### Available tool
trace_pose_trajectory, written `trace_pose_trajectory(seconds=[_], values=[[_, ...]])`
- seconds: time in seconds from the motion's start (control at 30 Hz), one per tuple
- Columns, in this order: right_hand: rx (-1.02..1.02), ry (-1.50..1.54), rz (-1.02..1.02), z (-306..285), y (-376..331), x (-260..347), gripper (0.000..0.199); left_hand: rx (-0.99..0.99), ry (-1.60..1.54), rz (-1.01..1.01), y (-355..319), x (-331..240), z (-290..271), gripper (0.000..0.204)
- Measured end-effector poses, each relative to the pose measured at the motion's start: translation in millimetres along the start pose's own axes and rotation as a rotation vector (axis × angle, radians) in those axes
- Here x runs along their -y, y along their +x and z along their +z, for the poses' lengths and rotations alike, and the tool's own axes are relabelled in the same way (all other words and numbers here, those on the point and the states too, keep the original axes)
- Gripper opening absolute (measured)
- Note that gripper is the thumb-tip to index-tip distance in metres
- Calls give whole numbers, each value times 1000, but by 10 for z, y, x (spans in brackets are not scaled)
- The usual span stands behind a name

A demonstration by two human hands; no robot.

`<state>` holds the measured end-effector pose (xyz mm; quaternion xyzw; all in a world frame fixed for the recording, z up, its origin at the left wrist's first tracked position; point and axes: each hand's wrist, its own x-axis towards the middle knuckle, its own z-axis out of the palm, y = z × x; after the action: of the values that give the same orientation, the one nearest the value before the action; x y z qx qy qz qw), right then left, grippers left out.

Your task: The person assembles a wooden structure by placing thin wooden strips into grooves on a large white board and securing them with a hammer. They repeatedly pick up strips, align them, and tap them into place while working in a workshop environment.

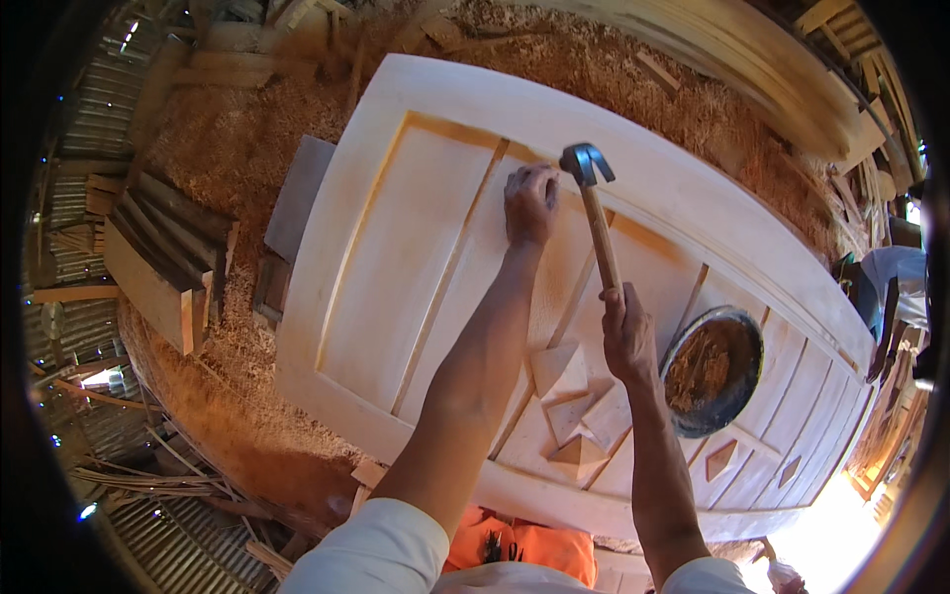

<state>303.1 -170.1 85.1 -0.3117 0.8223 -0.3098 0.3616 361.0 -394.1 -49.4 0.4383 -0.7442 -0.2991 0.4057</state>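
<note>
Your shirt (pixel 507 580) is white, short-sleeved: left sleeve (pixel 371 549) left of the orange garment (pixel 554 552), right sleeve (pixel 705 577) right of it, shirt front just below. Dark strands on the orange, too small to read. Forearms (pixel 470 386), left hand (pixel 531 203), right hand (pixel 629 335): all bare.

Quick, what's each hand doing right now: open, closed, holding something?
Left hand: curled over the pale wooden panel; whether it pinches something small cannot be told.
Right hand: closed, holding a hammer.

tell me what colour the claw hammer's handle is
The claw hammer's handle is light brown, like bare wood; it shows best in the head view.
</note>
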Motion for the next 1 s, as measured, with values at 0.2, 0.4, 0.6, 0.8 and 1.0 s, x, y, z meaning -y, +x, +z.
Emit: trace_pose_trajectory(seconds=[0.2, 0.4, 0.6, 0.8, 1.0], values=[[-73, -26, -135, 55, 49, -180, 31, -43, -35, -5, -51, -13, 8, 13], [-178, -54, 32, -25, -292, -420, 36, 36, 32, -86, 30, -2, 17, 6], [-198, -90, 15, 48, -159, -582, 43, 15, 290, 153, -302, -266, -9, 25], [-100, 65, 141, -71, -79, -554, 51, 151, 453, 398, -638, -544, 318, 34], [-43, 129, 186, -190, -20, -512, 56, 132, 325, 282, -512, -447, 441, 26]])
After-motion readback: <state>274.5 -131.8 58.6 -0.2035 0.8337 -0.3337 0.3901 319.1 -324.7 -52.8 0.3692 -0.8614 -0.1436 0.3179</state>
